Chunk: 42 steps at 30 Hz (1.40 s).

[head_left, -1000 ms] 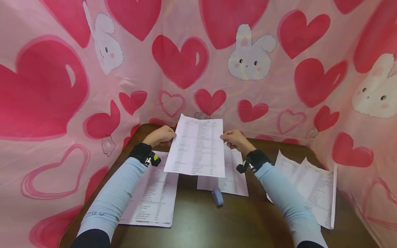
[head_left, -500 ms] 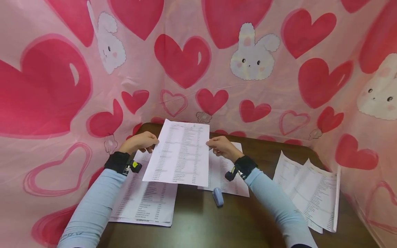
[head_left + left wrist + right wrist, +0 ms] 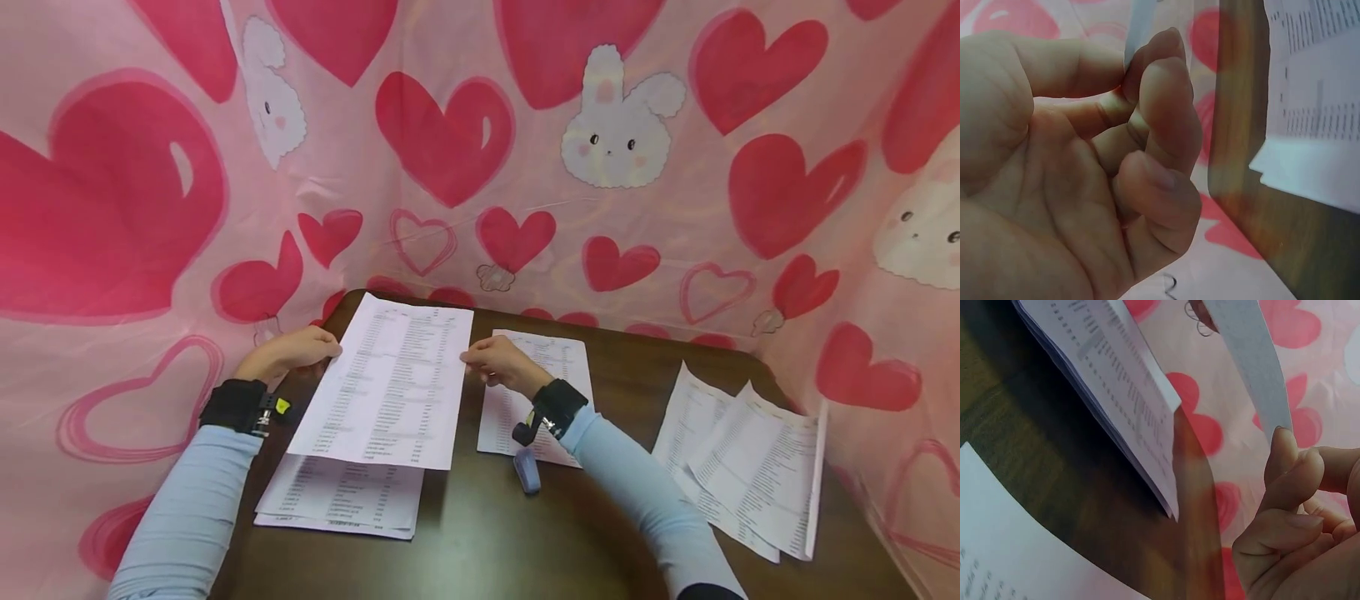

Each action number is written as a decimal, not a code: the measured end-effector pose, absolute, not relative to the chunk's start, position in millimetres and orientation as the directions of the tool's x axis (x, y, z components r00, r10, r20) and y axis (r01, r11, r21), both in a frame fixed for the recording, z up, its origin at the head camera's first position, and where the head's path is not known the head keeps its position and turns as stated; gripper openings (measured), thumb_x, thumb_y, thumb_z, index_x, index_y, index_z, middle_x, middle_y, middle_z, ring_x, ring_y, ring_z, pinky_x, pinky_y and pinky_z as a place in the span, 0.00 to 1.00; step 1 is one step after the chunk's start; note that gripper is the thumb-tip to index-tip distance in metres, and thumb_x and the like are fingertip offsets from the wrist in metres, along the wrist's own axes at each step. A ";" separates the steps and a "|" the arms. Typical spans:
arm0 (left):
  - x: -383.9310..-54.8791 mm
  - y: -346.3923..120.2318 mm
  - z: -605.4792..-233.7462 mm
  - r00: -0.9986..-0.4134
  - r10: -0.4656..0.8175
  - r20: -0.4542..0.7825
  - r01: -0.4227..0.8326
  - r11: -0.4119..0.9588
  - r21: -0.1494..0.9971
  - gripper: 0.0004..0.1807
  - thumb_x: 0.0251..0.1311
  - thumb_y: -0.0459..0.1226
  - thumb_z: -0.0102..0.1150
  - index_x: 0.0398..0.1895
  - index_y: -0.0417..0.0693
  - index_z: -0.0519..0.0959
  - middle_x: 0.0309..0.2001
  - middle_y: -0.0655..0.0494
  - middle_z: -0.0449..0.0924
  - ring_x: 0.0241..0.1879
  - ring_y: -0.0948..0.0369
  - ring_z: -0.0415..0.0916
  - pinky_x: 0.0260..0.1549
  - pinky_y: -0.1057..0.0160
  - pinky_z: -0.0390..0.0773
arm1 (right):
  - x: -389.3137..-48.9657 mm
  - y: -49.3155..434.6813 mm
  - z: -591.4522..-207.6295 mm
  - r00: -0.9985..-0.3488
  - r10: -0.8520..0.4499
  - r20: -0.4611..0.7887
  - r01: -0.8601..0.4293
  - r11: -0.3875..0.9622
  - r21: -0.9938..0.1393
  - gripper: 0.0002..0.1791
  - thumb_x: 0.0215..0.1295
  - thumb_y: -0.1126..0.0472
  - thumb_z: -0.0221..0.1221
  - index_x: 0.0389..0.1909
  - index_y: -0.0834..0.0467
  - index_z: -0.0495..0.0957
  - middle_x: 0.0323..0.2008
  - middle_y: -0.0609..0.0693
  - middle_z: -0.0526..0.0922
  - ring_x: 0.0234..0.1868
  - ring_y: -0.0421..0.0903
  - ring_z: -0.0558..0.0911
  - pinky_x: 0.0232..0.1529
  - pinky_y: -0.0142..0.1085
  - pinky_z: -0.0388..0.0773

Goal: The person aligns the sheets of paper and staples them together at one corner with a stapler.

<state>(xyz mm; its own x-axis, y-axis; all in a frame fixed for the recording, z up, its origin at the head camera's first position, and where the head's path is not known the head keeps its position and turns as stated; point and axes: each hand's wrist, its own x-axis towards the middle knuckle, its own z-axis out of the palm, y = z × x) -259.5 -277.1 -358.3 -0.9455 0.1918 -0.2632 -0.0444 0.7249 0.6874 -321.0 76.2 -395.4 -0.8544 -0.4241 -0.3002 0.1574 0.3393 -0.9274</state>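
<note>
Between both hands a printed sheet of paper (image 3: 390,383) is held up by its side edges, tilted over a stack of printed paper (image 3: 337,496) at the left of the table. My left hand (image 3: 292,354) pinches its left edge; the left wrist view shows thumb and fingertips (image 3: 1160,81) meeting on a thin strip of the sheet. At the right edge my right hand (image 3: 502,362) pinches between thumb and finger, and the right wrist view has the sheet (image 3: 1254,369) rising from those fingertips (image 3: 1282,447). The held sheet hides the upper part of the stack.
Another printed sheet (image 3: 498,425) lies at mid-table under my right wrist, with a small blue-purple stapler (image 3: 527,472) at its lower edge. Several curled printed sheets (image 3: 757,475) lie to the right. Pink heart-patterned cloth (image 3: 637,217) rises behind the dark wooden table (image 3: 480,550).
Both hands have carried the held sheet leftward and lower, from above the table's middle to over the left stack. More of the mid-table sheet shows now. The stapler stays in place.
</note>
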 end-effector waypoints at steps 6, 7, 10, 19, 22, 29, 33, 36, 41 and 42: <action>-254.6 -291.1 -364.6 -0.937 0.201 -0.287 -0.041 0.751 0.659 0.14 0.68 0.39 0.49 0.37 0.37 0.80 0.26 0.51 0.79 0.17 0.59 0.67 0.20 0.66 0.68 | -318.0 62.4 -403.2 -0.854 -0.426 -0.298 0.166 0.321 -0.933 0.07 0.63 0.59 0.64 0.35 0.60 0.82 0.25 0.55 0.81 0.14 0.40 0.69 0.17 0.31 0.64; -253.5 -293.4 -366.6 -0.937 0.201 -0.285 -0.038 0.752 0.658 0.14 0.68 0.38 0.49 0.37 0.37 0.80 0.26 0.51 0.79 0.17 0.59 0.67 0.20 0.66 0.68 | -317.4 59.8 -404.7 -0.852 -0.432 -0.295 0.162 0.318 -0.934 0.08 0.63 0.59 0.64 0.35 0.60 0.82 0.26 0.56 0.81 0.13 0.40 0.69 0.16 0.31 0.64; -248.4 -299.5 -374.3 -0.939 0.187 -0.287 -0.055 0.744 0.665 0.14 0.69 0.38 0.49 0.38 0.35 0.79 0.28 0.49 0.79 0.17 0.59 0.67 0.20 0.65 0.69 | -315.5 51.3 -410.0 -0.842 -0.455 -0.288 0.149 0.318 -0.936 0.08 0.63 0.59 0.64 0.36 0.61 0.83 0.30 0.63 0.82 0.13 0.40 0.69 0.16 0.30 0.62; -235.8 -304.0 -396.2 -0.947 0.110 -0.301 -0.131 0.723 0.678 0.12 0.70 0.38 0.48 0.36 0.37 0.76 0.27 0.50 0.75 0.20 0.58 0.69 0.23 0.61 0.73 | -307.9 37.5 -427.8 -0.853 -0.422 -0.308 0.152 0.363 -0.919 0.09 0.63 0.58 0.64 0.35 0.61 0.85 0.34 0.65 0.85 0.13 0.41 0.70 0.15 0.30 0.61; -234.3 -305.1 -402.0 -0.946 0.086 -0.312 -0.152 0.732 0.664 0.12 0.70 0.39 0.49 0.36 0.38 0.77 0.26 0.51 0.74 0.21 0.58 0.69 0.23 0.62 0.72 | -306.7 34.7 -433.8 -0.849 -0.422 -0.319 0.159 0.372 -0.915 0.09 0.62 0.58 0.65 0.35 0.60 0.85 0.30 0.61 0.86 0.13 0.40 0.71 0.14 0.30 0.62; -228.8 -308.8 -414.3 -0.942 0.051 -0.332 -0.191 0.732 0.654 0.13 0.69 0.38 0.50 0.41 0.37 0.79 0.28 0.50 0.77 0.22 0.57 0.71 0.23 0.64 0.71 | -304.2 28.6 -444.9 -0.829 -0.436 -0.350 0.155 0.422 -0.893 0.06 0.62 0.60 0.64 0.34 0.59 0.84 0.21 0.50 0.84 0.12 0.39 0.71 0.13 0.30 0.62; -225.8 -309.6 -418.8 -0.938 0.041 -0.344 -0.209 0.724 0.657 0.12 0.68 0.39 0.52 0.41 0.38 0.81 0.30 0.48 0.79 0.23 0.57 0.72 0.24 0.65 0.71 | -302.5 27.9 -449.3 -0.838 -0.411 -0.358 0.156 0.450 -0.879 0.06 0.61 0.59 0.65 0.32 0.59 0.84 0.20 0.49 0.83 0.12 0.40 0.70 0.13 0.31 0.62; -222.9 -310.2 -422.5 -0.933 0.041 -0.357 -0.218 0.725 0.653 0.12 0.67 0.39 0.53 0.41 0.39 0.81 0.30 0.49 0.79 0.23 0.56 0.72 0.24 0.65 0.72 | -300.5 27.4 -452.9 -0.830 -0.416 -0.370 0.154 0.467 -0.871 0.06 0.61 0.59 0.65 0.32 0.58 0.85 0.20 0.49 0.84 0.12 0.40 0.71 0.13 0.31 0.62; -220.8 -312.2 -430.0 -0.934 0.033 -0.356 -0.221 0.729 0.648 0.12 0.66 0.39 0.55 0.41 0.39 0.83 0.30 0.49 0.81 0.24 0.56 0.74 0.24 0.64 0.73 | -296.6 26.0 -459.2 -0.808 -0.451 -0.379 0.145 0.471 -0.870 0.06 0.61 0.58 0.65 0.31 0.58 0.84 0.20 0.48 0.84 0.12 0.39 0.72 0.13 0.31 0.62; -221.0 -312.6 -431.2 -0.934 0.027 -0.356 -0.225 0.728 0.647 0.12 0.65 0.39 0.55 0.40 0.39 0.83 0.30 0.49 0.81 0.24 0.56 0.74 0.24 0.64 0.73 | -296.2 25.8 -460.4 -0.806 -0.455 -0.378 0.143 0.470 -0.871 0.07 0.61 0.58 0.65 0.31 0.58 0.84 0.20 0.47 0.84 0.12 0.39 0.72 0.13 0.30 0.62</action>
<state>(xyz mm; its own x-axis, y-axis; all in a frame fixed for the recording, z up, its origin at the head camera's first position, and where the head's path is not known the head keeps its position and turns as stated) -221.0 -312.6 -431.2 -0.9342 0.0269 -0.3558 -0.2255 0.7282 0.6472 -296.2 25.8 -460.4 -0.8062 -0.4551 -0.3781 0.1434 0.4698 -0.8711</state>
